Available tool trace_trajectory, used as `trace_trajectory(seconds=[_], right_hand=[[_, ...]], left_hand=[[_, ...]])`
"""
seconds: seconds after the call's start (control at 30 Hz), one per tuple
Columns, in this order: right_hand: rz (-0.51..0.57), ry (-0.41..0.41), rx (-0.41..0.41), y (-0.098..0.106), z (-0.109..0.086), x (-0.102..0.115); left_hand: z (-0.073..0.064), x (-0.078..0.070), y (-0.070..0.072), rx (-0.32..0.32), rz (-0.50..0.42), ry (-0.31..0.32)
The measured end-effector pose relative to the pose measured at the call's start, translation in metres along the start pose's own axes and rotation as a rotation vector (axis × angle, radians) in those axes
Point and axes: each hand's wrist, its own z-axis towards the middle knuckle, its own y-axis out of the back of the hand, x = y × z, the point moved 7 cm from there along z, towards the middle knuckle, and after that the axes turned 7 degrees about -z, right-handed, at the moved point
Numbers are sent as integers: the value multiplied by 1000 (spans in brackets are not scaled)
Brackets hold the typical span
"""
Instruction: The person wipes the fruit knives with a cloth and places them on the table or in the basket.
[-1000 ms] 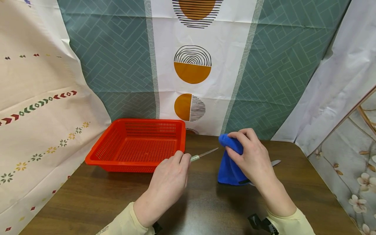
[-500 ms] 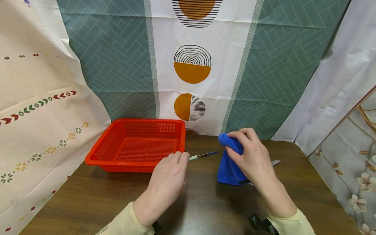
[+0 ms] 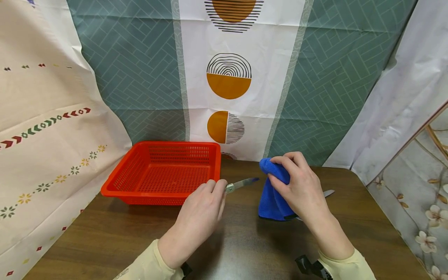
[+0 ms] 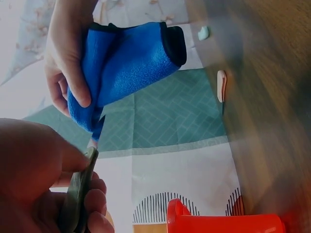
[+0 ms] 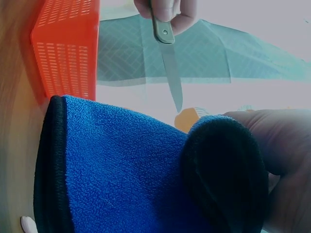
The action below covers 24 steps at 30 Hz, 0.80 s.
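Observation:
My left hand [image 3: 202,212] grips a small knife [image 3: 241,183] by its pale handle, the blade pointing right. In the right wrist view the knife's blade [image 5: 171,77] shows its broad side. My right hand [image 3: 301,188] pinches a blue cloth [image 3: 274,200] with dark edging between thumb and fingers. The cloth hangs down in a fold, its upper end close to the blade tip. From the left wrist view, the blade tip overlaps the lower end of the cloth [image 4: 131,68]. The left fingers wrap round the knife handle [image 4: 77,194].
A red plastic basket [image 3: 154,200] stands at the back left of the wooden table [image 3: 245,249]. A blade [image 3: 329,193] lies on the table behind my right wrist. The left wrist view shows a pinkish handle [image 4: 221,86] and a pale green piece [image 4: 203,33] on the table.
The knife has turned in my left hand, first edge-on with its tip dipping, now with its broad side showing and its tip raised slightly. The right hand and cloth stay nearly still.

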Motion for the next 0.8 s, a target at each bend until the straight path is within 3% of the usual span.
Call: trace_trajectory(seconds=[0.57, 0.8], right_hand=[[13, 17, 31, 0, -1, 9], [29, 103, 13, -4, -4, 22]], left_hand=[[-2, 1, -1, 28, 26, 11], [-1, 1, -2, 66, 27, 27]])
